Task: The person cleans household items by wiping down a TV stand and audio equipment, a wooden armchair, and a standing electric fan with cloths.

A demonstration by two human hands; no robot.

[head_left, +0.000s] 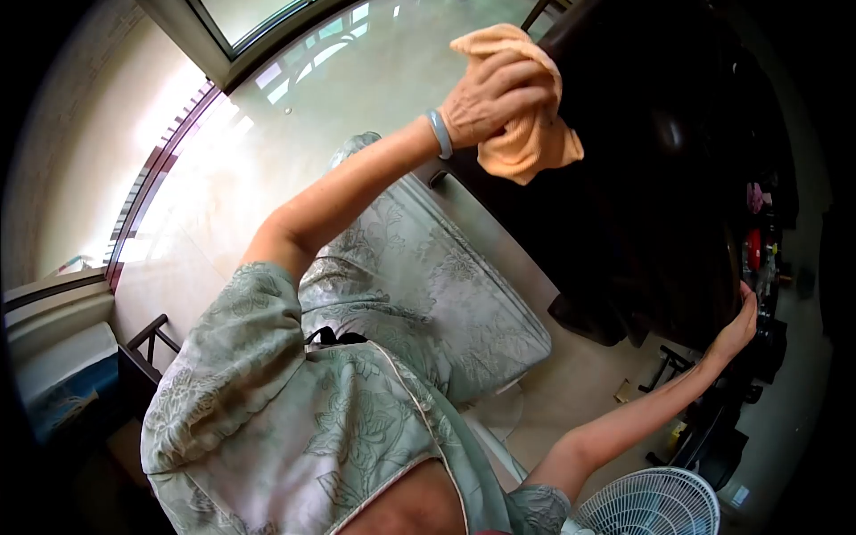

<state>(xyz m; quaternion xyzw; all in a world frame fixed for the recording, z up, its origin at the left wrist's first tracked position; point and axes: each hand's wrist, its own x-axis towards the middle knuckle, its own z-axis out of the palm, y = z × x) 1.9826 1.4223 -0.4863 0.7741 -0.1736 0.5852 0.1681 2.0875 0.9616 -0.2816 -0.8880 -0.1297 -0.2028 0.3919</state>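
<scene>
My left hand, with a pale bangle on the wrist, is closed round a bunched orange cloth. The cloth hangs below the fingers and lies over the edge of a large, glossy dark brown piece of furniture, which looks like a leather sofa. My right hand reaches out to the far lower edge of the same furniture. Its fingers curl at that edge, partly out of sight against the dark surface. Grey-green floral clothing covers my body and upper arms.
A white fan stands by my right arm. Floral fabric with a rounded, piped edge spreads beside the sofa; clothing or cushion, I cannot tell. Small pink and red items line the right side. A window frame and a pale, shiny floor lie ahead.
</scene>
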